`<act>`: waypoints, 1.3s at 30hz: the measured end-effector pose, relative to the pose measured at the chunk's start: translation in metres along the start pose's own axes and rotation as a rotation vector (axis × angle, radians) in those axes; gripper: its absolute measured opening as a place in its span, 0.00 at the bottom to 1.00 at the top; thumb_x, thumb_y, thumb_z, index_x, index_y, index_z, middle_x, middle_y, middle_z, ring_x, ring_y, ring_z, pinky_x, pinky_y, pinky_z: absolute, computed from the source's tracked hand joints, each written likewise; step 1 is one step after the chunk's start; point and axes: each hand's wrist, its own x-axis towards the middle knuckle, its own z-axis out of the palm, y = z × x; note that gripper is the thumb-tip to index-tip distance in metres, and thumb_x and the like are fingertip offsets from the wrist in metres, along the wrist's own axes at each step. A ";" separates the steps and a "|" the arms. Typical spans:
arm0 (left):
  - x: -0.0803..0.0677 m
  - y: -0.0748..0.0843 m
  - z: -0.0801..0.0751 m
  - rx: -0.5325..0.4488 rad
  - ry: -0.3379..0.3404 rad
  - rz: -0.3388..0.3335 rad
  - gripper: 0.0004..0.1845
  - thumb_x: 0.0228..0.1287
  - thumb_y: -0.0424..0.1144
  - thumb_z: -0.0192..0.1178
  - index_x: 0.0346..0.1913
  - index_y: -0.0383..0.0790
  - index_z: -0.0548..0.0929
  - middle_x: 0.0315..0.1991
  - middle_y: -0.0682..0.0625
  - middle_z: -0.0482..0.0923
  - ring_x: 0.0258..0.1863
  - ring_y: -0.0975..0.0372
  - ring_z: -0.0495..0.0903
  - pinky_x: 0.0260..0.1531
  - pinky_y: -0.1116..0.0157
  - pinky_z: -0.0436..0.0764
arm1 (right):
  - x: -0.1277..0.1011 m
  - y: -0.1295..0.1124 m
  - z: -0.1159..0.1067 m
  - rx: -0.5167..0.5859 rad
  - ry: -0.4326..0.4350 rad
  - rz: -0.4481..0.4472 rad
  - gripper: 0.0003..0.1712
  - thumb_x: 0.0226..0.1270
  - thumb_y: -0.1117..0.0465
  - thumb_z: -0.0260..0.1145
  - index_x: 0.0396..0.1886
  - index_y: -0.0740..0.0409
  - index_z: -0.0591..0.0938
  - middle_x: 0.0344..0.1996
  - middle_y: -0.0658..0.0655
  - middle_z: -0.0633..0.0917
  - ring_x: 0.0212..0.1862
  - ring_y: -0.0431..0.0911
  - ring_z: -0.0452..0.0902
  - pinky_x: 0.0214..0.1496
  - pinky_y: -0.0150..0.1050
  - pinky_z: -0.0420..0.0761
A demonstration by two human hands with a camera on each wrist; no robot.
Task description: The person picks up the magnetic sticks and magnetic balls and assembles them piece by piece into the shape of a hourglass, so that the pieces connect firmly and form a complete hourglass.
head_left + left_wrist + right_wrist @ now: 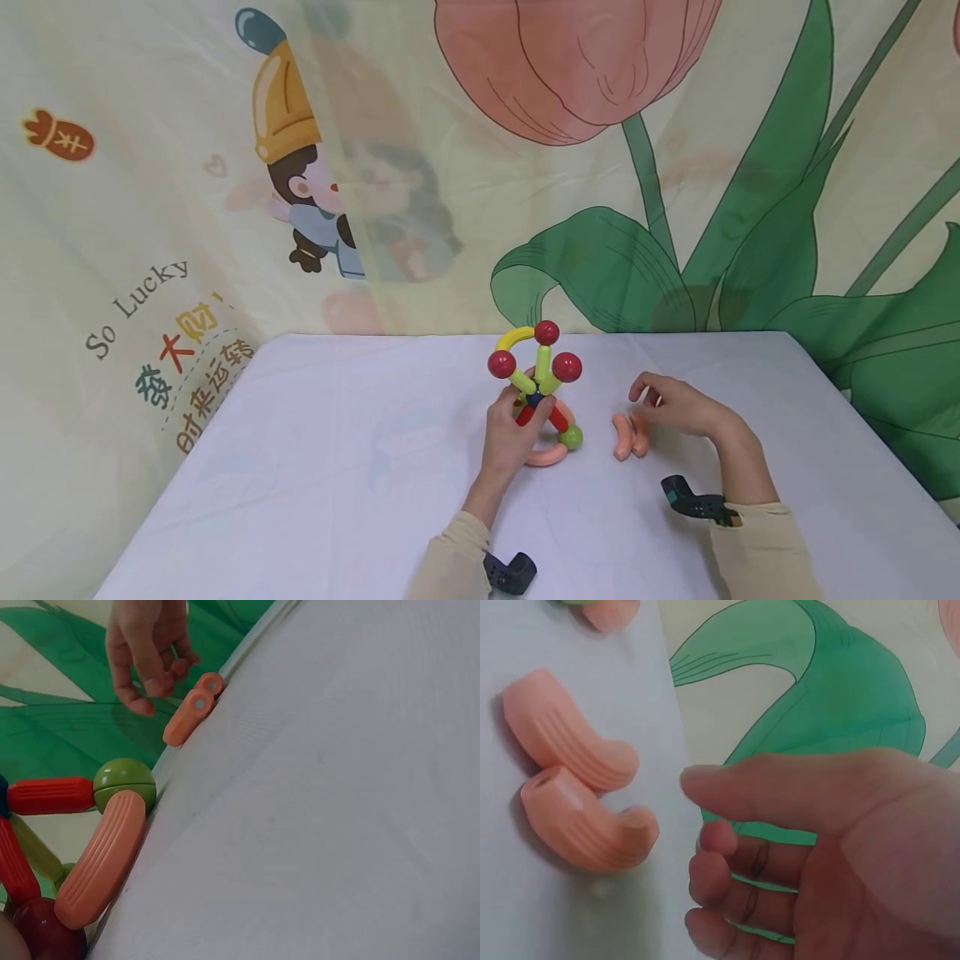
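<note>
— Hands at work on a white surface [360,467]: your left hand [510,429] grips the toy model [538,392] low down, fingers curled round its red and yellow-green rods where they meet.

— Where does the model stand?

— Upright near the middle of the surface, towards the far edge. Three dark red balls [567,367] top it, a yellow curved rod [514,337] arcs between two of them, and at its foot a green ball [572,437] joins a peach curved rod [547,456] that lies on the surface.

— And your right hand?

— Your right hand [678,406] hovers, holding nothing, fingers loosely curled and pointing down just beside two loose peach curved pieces [630,435]. The right wrist view shows the pair [577,795] lying side by side and touching, with the fingertips [712,840] close by but apart from them.

— Any writing in the shot?

— On the printed backdrop [150,208] at left, the words "So Lucky" [137,307] run on a slant above Chinese characters [197,367] in red, yellow and green; I cannot read those with certainty. A cartoon figure in a yellow hat [300,167] and a large pink tulip [570,67] with green leaves fill the rest.

— What else shows?

— Cream sleeves [757,550] on both arms, each with a black camera mount [693,500] at the wrist.
</note>
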 end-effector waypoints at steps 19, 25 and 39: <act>0.001 -0.002 -0.004 -0.044 -0.059 -0.068 0.25 0.62 0.51 0.61 0.63 0.60 0.71 0.51 0.55 0.78 0.48 0.61 0.75 0.48 0.63 0.77 | 0.003 0.009 0.006 -0.034 -0.063 0.163 0.19 0.61 0.53 0.64 0.44 0.63 0.76 0.35 0.59 0.79 0.36 0.47 0.74 0.36 0.41 0.75; 0.000 -0.002 -0.004 -0.066 -0.061 -0.088 0.25 0.62 0.51 0.61 0.63 0.61 0.71 0.52 0.56 0.78 0.48 0.61 0.75 0.49 0.62 0.77 | 0.004 0.009 0.007 -0.053 -0.038 0.178 0.19 0.61 0.53 0.64 0.41 0.65 0.78 0.30 0.57 0.79 0.35 0.48 0.72 0.35 0.39 0.73; 0.000 0.000 -0.005 -0.066 -0.080 -0.093 0.26 0.62 0.50 0.61 0.63 0.60 0.71 0.53 0.56 0.78 0.49 0.61 0.75 0.49 0.64 0.78 | 0.008 0.014 0.005 -0.055 0.051 0.174 0.19 0.61 0.51 0.62 0.42 0.62 0.76 0.35 0.59 0.78 0.39 0.50 0.71 0.36 0.41 0.73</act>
